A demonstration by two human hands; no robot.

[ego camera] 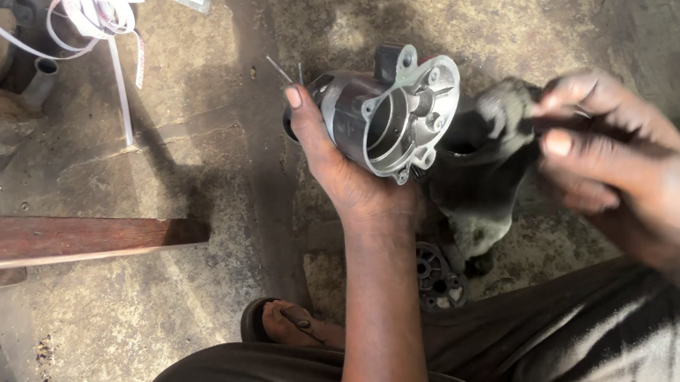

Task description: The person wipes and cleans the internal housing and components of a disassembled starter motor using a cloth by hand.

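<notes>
Head view: left hand (347,176) clasps a metal housing (388,120) — likely heavy, rigid, best held round its barrel — right hand (615,147) pinches a soft rag (482,168).

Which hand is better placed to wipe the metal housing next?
Probably the right hand: it already pinches the dark rag beside the metal housing, while the left hand is occupied gripping it.

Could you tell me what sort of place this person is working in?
Probably an informal repair workshop at floor level: stained rough concrete floor, a silver cast-metal motor housing in the left hand, a dark greasy rag by the right hand.
</notes>
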